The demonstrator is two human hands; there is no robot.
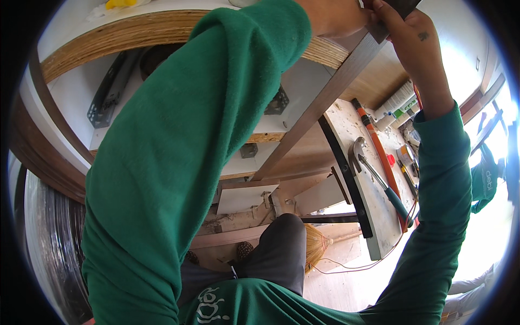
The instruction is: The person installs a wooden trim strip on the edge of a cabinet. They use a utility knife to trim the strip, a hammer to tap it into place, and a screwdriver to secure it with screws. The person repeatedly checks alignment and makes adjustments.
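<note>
At the top edge of the view, both hands meet at the upper end of a brown wooden cabinet edge (319, 96). My right hand (413, 33) is closed on a dark flat piece (378, 33), its thumb lying along it. The piece runs out of view at the top, so its kind cannot be told. Beside it, my left hand (337, 17) reaches in from the left, its fingers mostly hidden or cut off. My left green sleeve covers much of the cabinet's plywood-edged shelf (127, 37).
On the white-topped bench (379, 238) at right lie a claw hammer (374, 168), a long orange tool (379, 146) and several tubes and bottles (392, 103). A straw broom (315, 244) stands below. Wrapped sheeting (51, 238) is at left. Another person in green (485, 181) is far right.
</note>
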